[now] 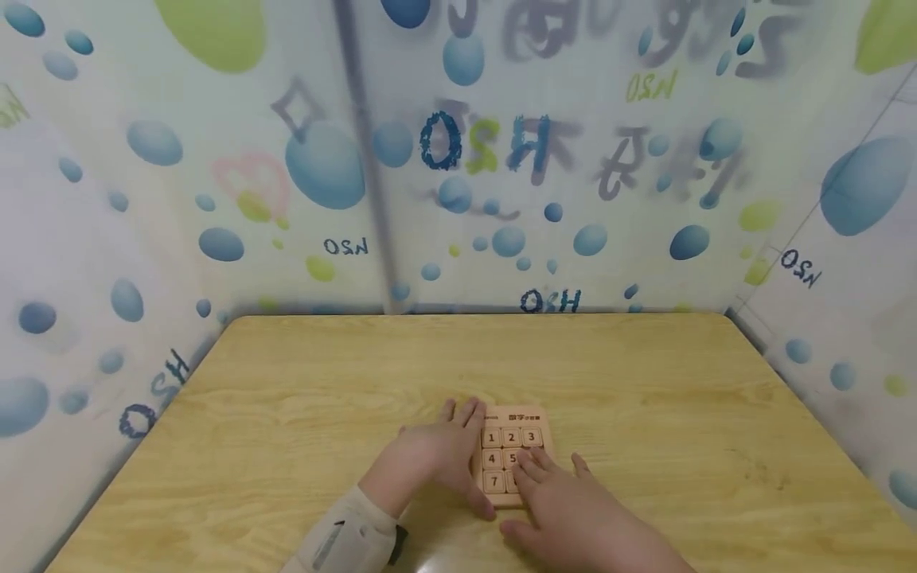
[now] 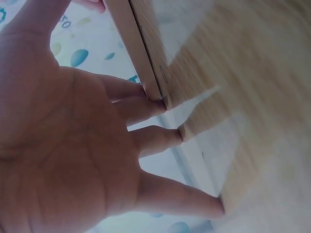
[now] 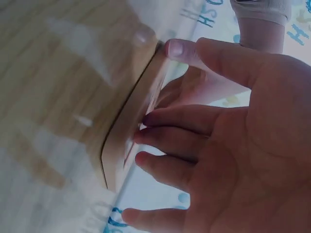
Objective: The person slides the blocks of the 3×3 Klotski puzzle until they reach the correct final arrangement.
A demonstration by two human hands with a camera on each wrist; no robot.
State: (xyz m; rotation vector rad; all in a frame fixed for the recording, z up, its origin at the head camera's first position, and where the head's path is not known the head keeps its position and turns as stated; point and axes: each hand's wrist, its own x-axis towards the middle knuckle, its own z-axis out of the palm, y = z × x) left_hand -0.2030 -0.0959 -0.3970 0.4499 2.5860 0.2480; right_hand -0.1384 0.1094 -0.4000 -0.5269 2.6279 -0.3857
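A wooden number slide puzzle (image 1: 530, 415) lies flat on the table, its numbered tiles in rows. Tiles 1, 2 and 3 fill the top row; the lower right tiles are hidden under fingers. My left hand (image 1: 440, 458) holds the puzzle along its left side, thumb at the near corner and fingers by the far corner. In the left wrist view, outer fingertips of the left hand (image 2: 82, 145) touch the table. My right hand (image 1: 566, 501) lies over the puzzle's lower right with fingers extended. In the right wrist view, fingertips of the right hand (image 3: 223, 145) rest at its face.
The wood-grain table (image 1: 322, 366) reaches back to a wall covering (image 1: 501, 223) printed with blue and green drops and letters. Similar printed coverings stand at both sides. A light cuff with a strap (image 1: 351, 533) wraps the left wrist.
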